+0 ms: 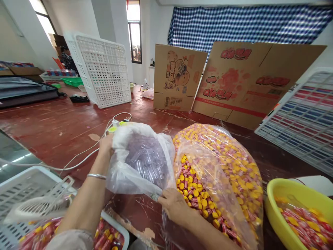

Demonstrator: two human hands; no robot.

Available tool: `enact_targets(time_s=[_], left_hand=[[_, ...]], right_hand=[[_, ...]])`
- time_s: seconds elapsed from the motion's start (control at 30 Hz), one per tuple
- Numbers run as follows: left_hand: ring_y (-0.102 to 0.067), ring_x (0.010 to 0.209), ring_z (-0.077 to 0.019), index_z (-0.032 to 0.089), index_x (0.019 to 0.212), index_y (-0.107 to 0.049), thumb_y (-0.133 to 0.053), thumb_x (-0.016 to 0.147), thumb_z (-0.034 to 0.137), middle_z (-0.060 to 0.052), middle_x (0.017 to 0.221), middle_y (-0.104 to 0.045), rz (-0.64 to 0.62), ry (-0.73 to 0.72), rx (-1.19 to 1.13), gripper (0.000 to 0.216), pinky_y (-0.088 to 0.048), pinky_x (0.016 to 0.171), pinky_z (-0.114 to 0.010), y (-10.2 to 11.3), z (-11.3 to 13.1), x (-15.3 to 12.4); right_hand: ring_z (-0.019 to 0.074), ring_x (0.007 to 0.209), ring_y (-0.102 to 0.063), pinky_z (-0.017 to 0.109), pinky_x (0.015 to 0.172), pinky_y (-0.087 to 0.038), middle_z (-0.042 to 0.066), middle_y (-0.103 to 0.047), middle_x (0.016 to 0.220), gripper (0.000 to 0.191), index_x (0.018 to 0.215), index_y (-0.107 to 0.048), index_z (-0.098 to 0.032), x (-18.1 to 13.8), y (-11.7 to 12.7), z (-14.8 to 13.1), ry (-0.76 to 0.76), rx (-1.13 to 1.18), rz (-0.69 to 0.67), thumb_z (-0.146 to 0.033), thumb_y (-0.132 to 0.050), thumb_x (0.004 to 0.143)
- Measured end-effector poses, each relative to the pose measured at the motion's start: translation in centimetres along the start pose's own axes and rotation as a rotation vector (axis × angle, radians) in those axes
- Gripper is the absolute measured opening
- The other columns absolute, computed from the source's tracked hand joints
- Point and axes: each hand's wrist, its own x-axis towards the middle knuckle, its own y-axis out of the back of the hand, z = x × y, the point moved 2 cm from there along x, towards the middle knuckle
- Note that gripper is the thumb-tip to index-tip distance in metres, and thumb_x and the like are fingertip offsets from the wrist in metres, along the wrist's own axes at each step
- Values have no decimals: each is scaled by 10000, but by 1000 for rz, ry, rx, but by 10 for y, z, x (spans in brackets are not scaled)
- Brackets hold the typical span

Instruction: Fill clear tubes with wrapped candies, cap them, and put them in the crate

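In front of me is a white translucent plastic bag point(118, 177) with its mouth wide, holding many small clear plastic tube-like pieces point(148, 161). My left hand point(106, 145) grips the bag's rim at the left, its fingers partly hidden by the plastic. At the near right edge, my right hand point(173, 205) is closed on the same rim. Touching the bag on the right is a large clear sack point(221, 170) of small red pieces with yellow caps point(194, 187). My right forearm crosses in front of the sack.
A yellow basin point(275, 194) and a white basket point(39, 170), both with red-and-yellow pieces, flank me. A small white fan point(36, 210) lies over the basket. Behind stand a white crate point(104, 69), cardboard sheets point(179, 76) and a power strip point(121, 124) with cables. A person point(68, 59) is far left.
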Motion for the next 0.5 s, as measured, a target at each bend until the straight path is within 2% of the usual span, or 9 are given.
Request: enact_targets(time_s=[0.1, 0.13, 0.2, 0.27, 0.37, 0.43, 0.5], left_hand=[[-557, 1224, -279, 185, 1262, -594, -609, 941, 323, -111, 1389, -556, 108, -227, 239, 350, -470, 1023, -508, 25, 0, -30], [-525, 1266, -268, 199, 1243, -614, -588, 945, 313, -105, 1401, -558, 138, -274, 329, 321, -433, 1072, -471, 40, -9, -48], [-582, 1187, -243, 214, 1175, -659, -592, 921, 318, -82, 1268, -658, 179, -286, 506, 283, -444, 1058, -397, 78, -36, -89], [-637, 1067, -235, 232, 1035, -710, -624, 879, 304, -63, 1109, -724, 211, -213, 662, 192, -481, 997, -359, 127, -65, -127], [-631, 1029, -289, 191, 950, -694, -550, 887, 239, -114, 1031, -707, 399, -50, 838, 164, -467, 972, -456, 224, -93, -166], [-613, 1070, -319, 185, 922, -681, -551, 889, 223, -115, 1011, -688, 468, 48, 904, 139, -450, 976, -498, 288, -102, -168], [-611, 1081, -300, 174, 940, -677, -591, 905, 244, -102, 1045, -680, 457, 118, 926, 116, -465, 970, -497, 335, -110, -152]], right_hand=[[188, 715, -614, 287, 638, -431, 32, -650, 766, 190, 827, -645, -210, 0, -8, 3, 23, -2, 21, -75, -513, 845], [198, 691, -620, 296, 621, -431, 47, -649, 748, 217, 835, -652, -199, 1, -11, 3, 44, 0, 37, -62, -485, 850], [205, 644, -634, 303, 591, -441, 37, -640, 722, 217, 868, -660, -216, 5, -18, 7, 102, -32, 124, -113, -469, 886], [201, 619, -649, 307, 579, -455, 22, -643, 718, 218, 924, -660, -246, 11, -25, 14, 161, -8, 200, -182, -452, 933], [194, 623, -673, 304, 581, -488, 13, -667, 748, 215, 977, -651, -276, 14, -31, 22, 255, 19, 261, -230, -443, 956], [187, 613, -685, 290, 563, -506, 5, -678, 747, 196, 989, -648, -289, 15, -30, 24, 303, -4, 276, -238, -464, 946], [181, 624, -703, 272, 546, -523, 3, -703, 767, 197, 1003, -650, -300, 17, -27, 24, 331, -50, 292, -227, -481, 932]])
